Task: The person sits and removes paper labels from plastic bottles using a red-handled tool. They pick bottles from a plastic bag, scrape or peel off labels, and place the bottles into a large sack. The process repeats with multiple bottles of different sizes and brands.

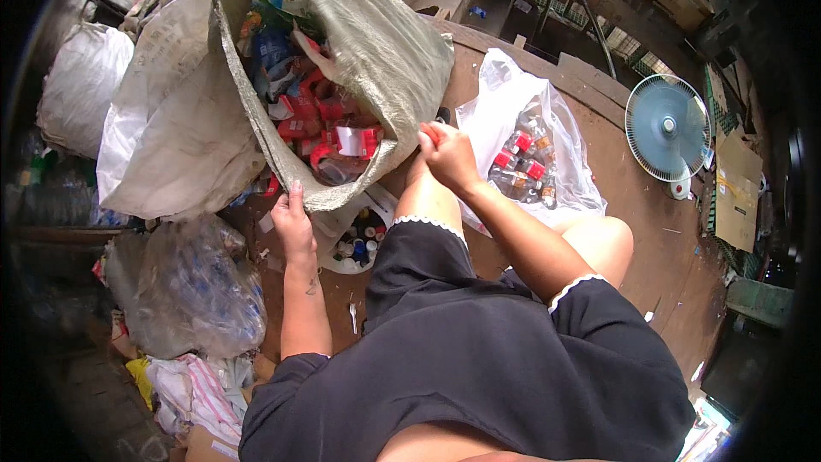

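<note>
My left hand (295,224) pinches the lower rim of a large pale woven sack (376,43). The sack's mouth gapes toward me, showing a heap of red plastic labels (299,111) and crumpled wrappers inside. My right hand (451,156) is closed just right of the sack, above my knee. A bit of red-orange shows at its fingertips, too small to make out. Beside that hand lies a clear plastic bag (569,133) with several small empty bottles (517,180), some with red labels. Below the sack's rim, a white container (352,267) holds bottle caps (363,235).
At the left stand a white sack (85,90) and a clear bag of plastic bottles (201,291). A blue-bladed fan (667,128) stands on the right, near cardboard (737,192). A white plastic fork (352,318) lies on the brown floor (676,265).
</note>
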`<state>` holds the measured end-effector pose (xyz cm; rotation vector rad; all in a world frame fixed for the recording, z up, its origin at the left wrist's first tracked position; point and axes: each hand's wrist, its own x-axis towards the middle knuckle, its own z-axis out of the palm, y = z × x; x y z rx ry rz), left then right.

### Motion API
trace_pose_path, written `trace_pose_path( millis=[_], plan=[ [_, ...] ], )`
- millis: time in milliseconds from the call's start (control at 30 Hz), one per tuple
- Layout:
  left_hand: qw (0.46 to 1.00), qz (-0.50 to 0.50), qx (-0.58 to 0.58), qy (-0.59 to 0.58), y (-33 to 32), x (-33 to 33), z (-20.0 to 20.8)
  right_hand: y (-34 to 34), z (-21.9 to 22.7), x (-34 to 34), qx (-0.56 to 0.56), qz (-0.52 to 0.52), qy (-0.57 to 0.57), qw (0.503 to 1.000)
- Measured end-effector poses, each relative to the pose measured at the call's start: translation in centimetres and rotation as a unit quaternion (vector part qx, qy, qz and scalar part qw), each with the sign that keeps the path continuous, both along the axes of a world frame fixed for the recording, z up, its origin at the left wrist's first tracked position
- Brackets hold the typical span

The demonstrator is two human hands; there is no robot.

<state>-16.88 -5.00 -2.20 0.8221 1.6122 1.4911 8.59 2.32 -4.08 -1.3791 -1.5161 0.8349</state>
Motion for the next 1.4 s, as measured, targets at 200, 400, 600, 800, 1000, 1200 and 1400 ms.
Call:
trace_pose_path(
  millis=[200,400,600,800,1000,1200,1400],
  plan=[
    [0.915,-0.085,0.012,0.395,2.1,2.0,4.8,2.5,4.3,-4.1,0.001,0.329,-0.273,0.904],
    [0.869,-0.304,0.098,0.378,13.2,5.1,8.0,0.7,-1.7,-0.5,0.073,0.256,-0.25,0.931],
    [0.469,-0.495,-0.244,0.69,18.1,6.6,-3.2,-1.1,-4.2,2.3,0.163,0.183,-0.134,0.96],
    [0.414,-0.564,-0.254,0.668,20.9,8.7,-11.7,-0.4,-1.7,3.7,0.037,0.276,-0.068,0.958],
    [0.426,-0.571,-0.301,0.634,19.4,7.5,-9.1,8.5,-17.4,17.2,-0.003,-0.322,0.122,0.939],
    [0.476,-0.519,-0.389,0.594,18.6,4.5,0.0,5.0,-35.8,30.1,-0.443,-0.142,-0.288,0.837],
    [0.476,-0.46,-0.38,0.646,18.5,7.3,5.0,5.0,-39.7,33.5,-0.502,-0.221,-0.327,0.769]
  ],
)
